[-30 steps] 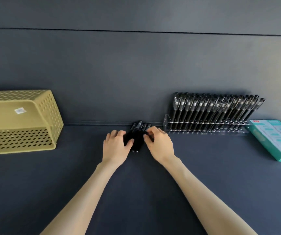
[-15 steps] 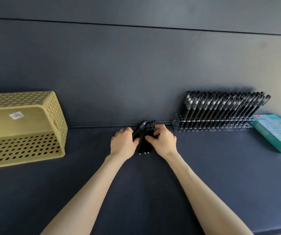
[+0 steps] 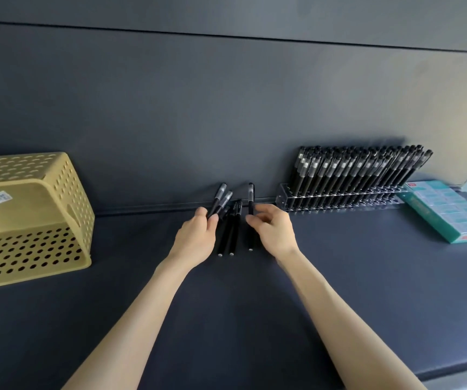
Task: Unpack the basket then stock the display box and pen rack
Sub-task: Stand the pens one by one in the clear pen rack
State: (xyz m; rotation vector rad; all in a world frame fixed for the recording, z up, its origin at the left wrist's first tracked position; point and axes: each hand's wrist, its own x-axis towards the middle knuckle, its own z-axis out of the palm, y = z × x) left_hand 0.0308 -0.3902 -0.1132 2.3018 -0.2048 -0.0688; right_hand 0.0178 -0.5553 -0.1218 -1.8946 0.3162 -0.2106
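My left hand (image 3: 197, 236) grips two black pens (image 3: 219, 202) that point up toward the wall. My right hand (image 3: 273, 230) pinches a single black pen (image 3: 250, 198), held upright just right of them. Between my hands two more black pens (image 3: 230, 235) lie flat on the dark table. The clear pen rack (image 3: 339, 199) stands against the wall to the right, filled with several black pens. A yellow perforated basket (image 3: 26, 218) lies tipped on its side at the left.
A teal display box (image 3: 446, 212) with small packs lies at the far right by the wall. The dark wall rises directly behind the pens. The table's front edge runs along the lower right.
The bundle of pens that both hands held together has been split: my left hand lifted two, my right hand drew one off to the right, and two stayed on the table.
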